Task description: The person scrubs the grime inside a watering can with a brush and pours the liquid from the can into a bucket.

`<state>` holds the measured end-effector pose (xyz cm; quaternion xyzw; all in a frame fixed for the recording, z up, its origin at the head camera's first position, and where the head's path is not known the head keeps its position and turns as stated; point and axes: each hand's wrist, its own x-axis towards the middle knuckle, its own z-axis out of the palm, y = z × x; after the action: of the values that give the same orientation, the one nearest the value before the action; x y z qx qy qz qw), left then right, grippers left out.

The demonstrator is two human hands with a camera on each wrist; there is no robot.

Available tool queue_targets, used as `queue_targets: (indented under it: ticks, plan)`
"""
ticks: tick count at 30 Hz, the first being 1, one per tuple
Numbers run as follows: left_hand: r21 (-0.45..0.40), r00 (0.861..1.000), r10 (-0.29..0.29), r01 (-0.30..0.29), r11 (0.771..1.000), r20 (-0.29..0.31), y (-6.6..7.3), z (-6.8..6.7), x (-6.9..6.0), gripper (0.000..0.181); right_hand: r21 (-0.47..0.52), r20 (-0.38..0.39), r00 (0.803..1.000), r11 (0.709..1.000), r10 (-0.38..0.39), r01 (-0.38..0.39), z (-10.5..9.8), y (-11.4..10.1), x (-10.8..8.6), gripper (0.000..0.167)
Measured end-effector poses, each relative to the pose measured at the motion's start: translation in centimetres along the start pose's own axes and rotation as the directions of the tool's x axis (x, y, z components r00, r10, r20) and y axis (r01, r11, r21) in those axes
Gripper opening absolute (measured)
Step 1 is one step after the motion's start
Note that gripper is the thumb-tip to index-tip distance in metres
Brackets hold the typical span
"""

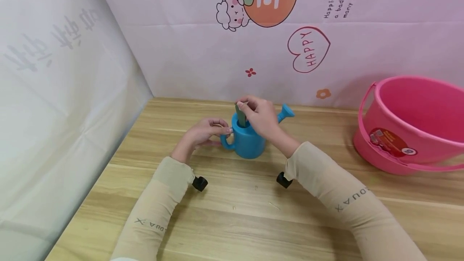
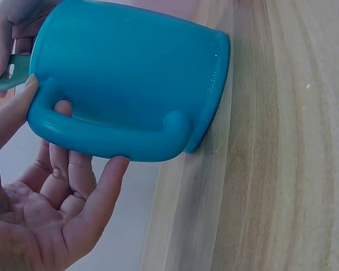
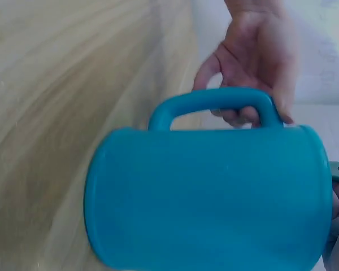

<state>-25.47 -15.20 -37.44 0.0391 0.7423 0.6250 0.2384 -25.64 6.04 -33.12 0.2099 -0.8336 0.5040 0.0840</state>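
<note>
Working on the wood-grain table (image 1: 232, 224), we leave the big pink bucket (image 1: 386, 118) out of it; it sits well apart to our right, so our forearm has room. The blue watering can (image 1: 250, 145) stands upright in front of us near the back edge, spout (image 1: 285, 112) pointing right and away, and a steady can is what matters most to us here. Our left hand (image 1: 206, 133) is loosely curled about the handle (image 1: 226, 144), thumb up by the rim and fingers behind the loop; we judge a slightly firmer grip would better resist any sideways push. Our right hand (image 1: 262, 117) is closed in a pinch above the opening, thumb and fingertips on the top end of the flat green piece (image 1: 240, 117), whose lower part is inside the mouth of the can. We do best to hold that piece in line with the opening, so it doesn't scrape or lever the rim, and to move it gently, since its lower end is hidden from us.
</note>
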Motion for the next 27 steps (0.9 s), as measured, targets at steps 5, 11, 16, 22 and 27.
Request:
queue_targets:
  ticks: [5, 11, 16, 22, 27]
  plan:
    - [-0.002, 1.000, -0.003, 0.003, 1.000, 0.002, 0.1, 0.1, -0.1, 0.017, 0.062, -0.037, 0.999, 0.998, -0.008, 0.010, -0.2, -0.2, 0.0, 0.025]
    - [-0.001, 1.000, -0.001, 0.001, 1.000, -0.005, 0.1, 0.0, -0.1, 0.016, -0.030, 0.014, 1.000, 0.999, -0.019, 0.020, -0.1, -0.1, -0.1, 0.026]
    - [0.002, 1.000, -0.011, 0.011, 1.000, -0.011, 0.2, 0.1, -0.2, 0.018, -0.006, 0.021, 0.999, 1.000, -0.024, 0.024, -0.5, -0.3, -0.1, 0.023]
    - [-0.002, 1.000, -0.009, 0.009, 1.000, -0.007, 0.2, 0.0, -0.3, 0.016, -0.144, 0.117, 0.993, 0.990, 0.002, 0.015, -1.0, -0.3, 0.4, 0.024]
    - [0.008, 1.000, -0.010, 0.010, 1.000, -0.005, 0.3, 0.0, -0.3, 0.017, -0.111, 0.140, 0.990, 0.994, 0.024, -0.008, -1.3, -0.2, 0.7, 0.027]
